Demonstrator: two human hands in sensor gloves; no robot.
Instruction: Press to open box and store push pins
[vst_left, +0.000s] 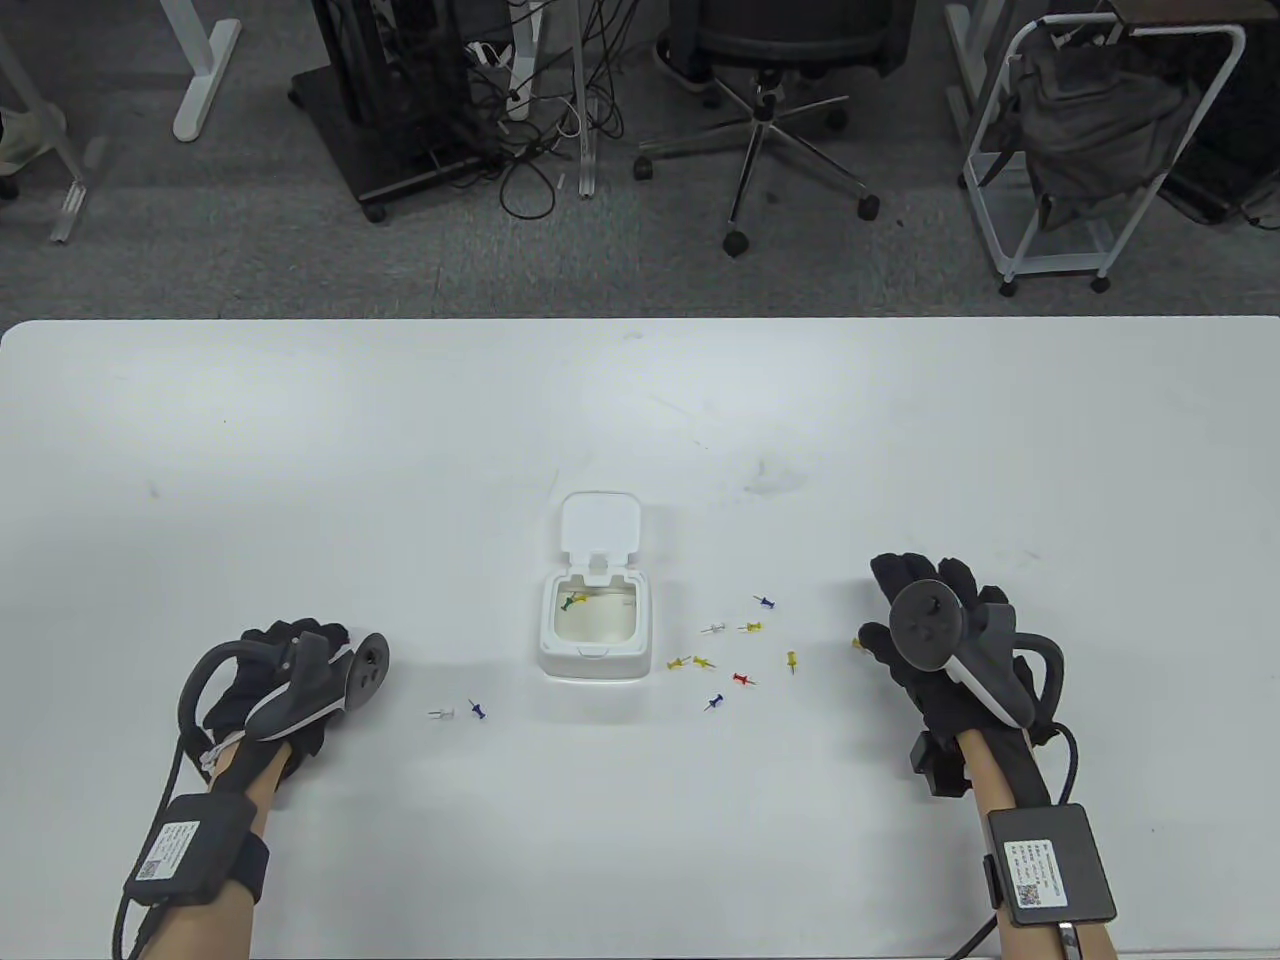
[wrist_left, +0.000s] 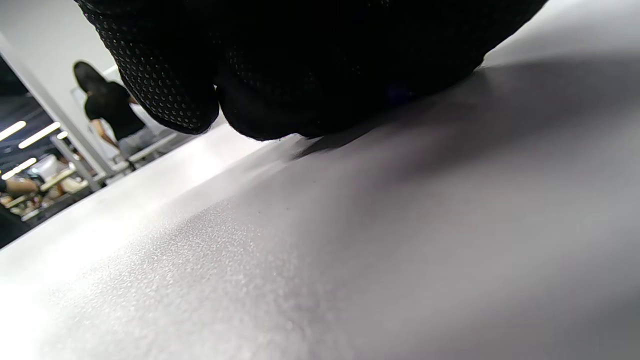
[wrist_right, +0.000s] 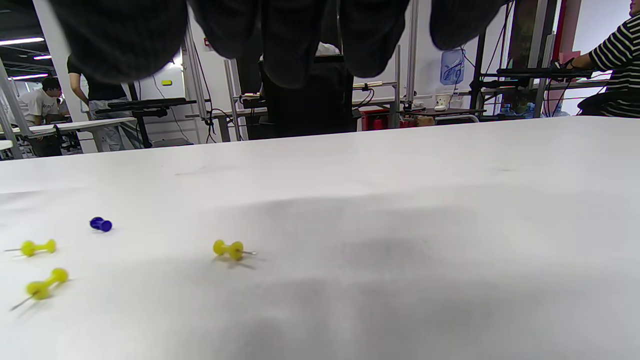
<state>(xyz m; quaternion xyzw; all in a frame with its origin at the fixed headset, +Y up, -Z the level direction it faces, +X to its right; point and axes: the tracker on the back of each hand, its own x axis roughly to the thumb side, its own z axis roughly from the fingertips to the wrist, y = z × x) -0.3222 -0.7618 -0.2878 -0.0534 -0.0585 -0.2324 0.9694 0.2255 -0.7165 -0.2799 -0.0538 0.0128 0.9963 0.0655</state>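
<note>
White plastic catches the eye first: the little push-open box (vst_left: 594, 628) sits mid-desk with its lid (vst_left: 599, 523) flipped up and back, so the well is free to take pins, and a green pin and a yellow pin (vst_left: 572, 601) already lie inside. Most of the loose push pins (vst_left: 738, 650) are scattered just right of the box, near the right hand (vst_left: 925, 640), which rests palm-down with fingers (wrist_right: 295, 45) spread and holding nothing, looking handily placed to gather them. Two more, a white pin (vst_left: 441, 713) and a blue pin (vst_left: 477, 710), lie between the box and the left hand (vst_left: 290, 680), whose curled fingers (wrist_left: 165, 85) rest on the desk (vst_left: 300, 450); whether they pinch anything, I cannot tell.
</note>
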